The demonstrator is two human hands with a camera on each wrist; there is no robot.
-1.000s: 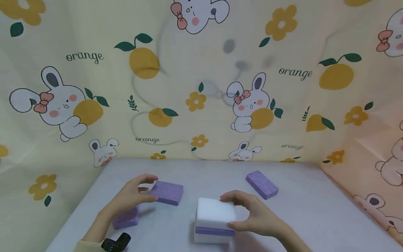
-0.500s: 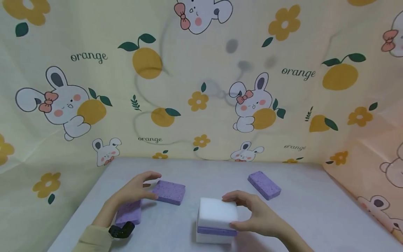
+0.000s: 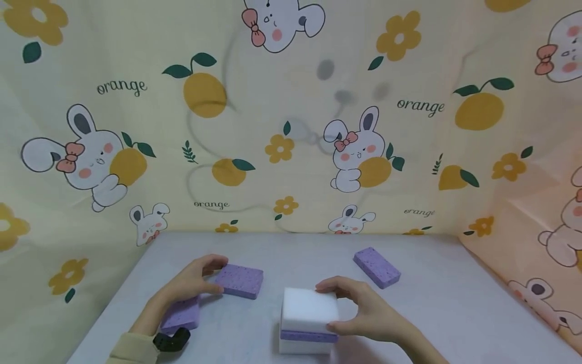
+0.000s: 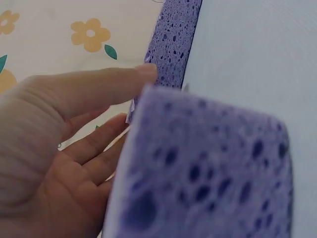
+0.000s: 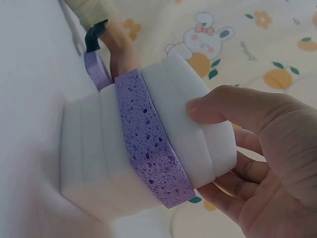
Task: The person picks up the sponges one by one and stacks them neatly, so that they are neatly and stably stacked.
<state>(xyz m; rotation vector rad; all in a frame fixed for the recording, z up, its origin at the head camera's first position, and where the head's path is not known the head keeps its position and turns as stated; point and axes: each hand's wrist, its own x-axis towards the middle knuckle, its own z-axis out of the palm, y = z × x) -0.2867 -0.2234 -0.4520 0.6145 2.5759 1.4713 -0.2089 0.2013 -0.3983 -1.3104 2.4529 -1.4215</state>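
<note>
Right wrist: pitted purple sponge (image 5: pixel 148 141) between white blocks (image 5: pixel 181 126), perhaps foam.

Qty: 4 purp. sponges (image 3: pixel 240 280), approx. 5 white pcs (image 3: pixel 309 309), 2 hands (image 3: pixel 370 312).

We've got a white block stack (image 3: pixel 306 321), upright, w/ 1 purple pocked layer (image 5: pixel 148 141) sandwiched in, edge sticking out a bit. Separate purple sponge (image 3: pixel 241 280) lies flat, back-L of stack, approx rect.

Matt, pore-pitted purple sponge (image 3: pixel 241 279)
</note>
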